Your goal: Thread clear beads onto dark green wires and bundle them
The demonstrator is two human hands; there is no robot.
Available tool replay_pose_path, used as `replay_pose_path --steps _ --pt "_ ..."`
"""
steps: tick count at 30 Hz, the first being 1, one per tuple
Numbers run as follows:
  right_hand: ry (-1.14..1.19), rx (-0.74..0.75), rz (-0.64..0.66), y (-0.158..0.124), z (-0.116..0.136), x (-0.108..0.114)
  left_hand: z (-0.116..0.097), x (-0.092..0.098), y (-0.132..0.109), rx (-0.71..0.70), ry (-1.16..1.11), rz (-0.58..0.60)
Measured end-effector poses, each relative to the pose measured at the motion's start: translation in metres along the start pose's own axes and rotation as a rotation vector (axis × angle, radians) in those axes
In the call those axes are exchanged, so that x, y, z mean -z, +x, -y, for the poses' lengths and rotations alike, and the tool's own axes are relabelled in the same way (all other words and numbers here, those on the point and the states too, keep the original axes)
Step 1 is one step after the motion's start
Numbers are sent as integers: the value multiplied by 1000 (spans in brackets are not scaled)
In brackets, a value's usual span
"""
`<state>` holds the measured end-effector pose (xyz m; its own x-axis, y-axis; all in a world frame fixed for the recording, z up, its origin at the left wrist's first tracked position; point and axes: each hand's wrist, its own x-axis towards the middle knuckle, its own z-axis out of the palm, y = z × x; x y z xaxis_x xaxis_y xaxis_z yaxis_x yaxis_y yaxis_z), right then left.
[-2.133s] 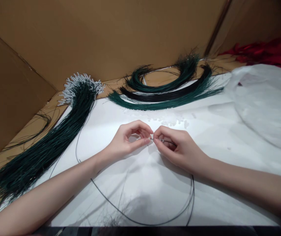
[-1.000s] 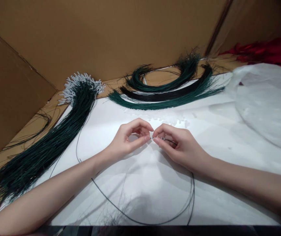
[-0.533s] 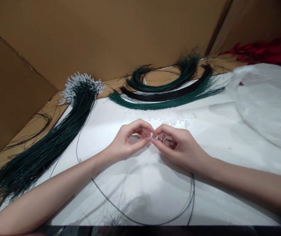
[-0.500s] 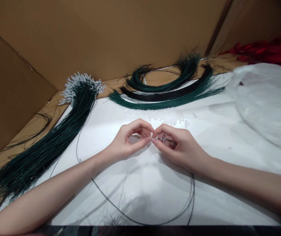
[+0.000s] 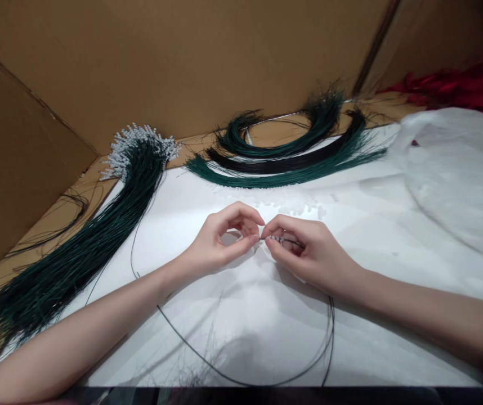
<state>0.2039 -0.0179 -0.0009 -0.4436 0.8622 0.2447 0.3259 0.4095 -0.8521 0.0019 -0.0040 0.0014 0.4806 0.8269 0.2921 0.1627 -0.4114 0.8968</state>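
My left hand (image 5: 228,236) and my right hand (image 5: 309,247) meet over the middle of the white table sheet (image 5: 174,208), fingertips pinched. Between them runs a thin dark cord (image 5: 294,243), its end at my left thumb and finger. Several small pale beads (image 5: 281,239) are threaded on it, and my right fingertips close around the cord at those beads. The rest of the cord passes under my right hand and loops toward the sheet's near edge. Just beyond my fingers lies a scatter of small white beads (image 5: 300,203).
To the left stretches a thick bundle of dark green cords (image 5: 89,247) with white beaded ends (image 5: 119,152). Curved bundles of green and black cords (image 5: 284,165) lie at the back. A translucent plastic bag (image 5: 456,174) and red material (image 5: 456,87) are at right. Cardboard walls (image 5: 182,56) surround the table.
My right fingertips have shifted slightly right, away from my left. A short stretch of dark cord now shows between them, and the beads sit nearer the right fingertips.
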Motion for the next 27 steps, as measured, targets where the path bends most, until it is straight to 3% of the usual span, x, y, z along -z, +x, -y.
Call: replay_pose_path --steps 27 --pt "30 14 18 0 -1 -2 2 1 1 34 -52 15"
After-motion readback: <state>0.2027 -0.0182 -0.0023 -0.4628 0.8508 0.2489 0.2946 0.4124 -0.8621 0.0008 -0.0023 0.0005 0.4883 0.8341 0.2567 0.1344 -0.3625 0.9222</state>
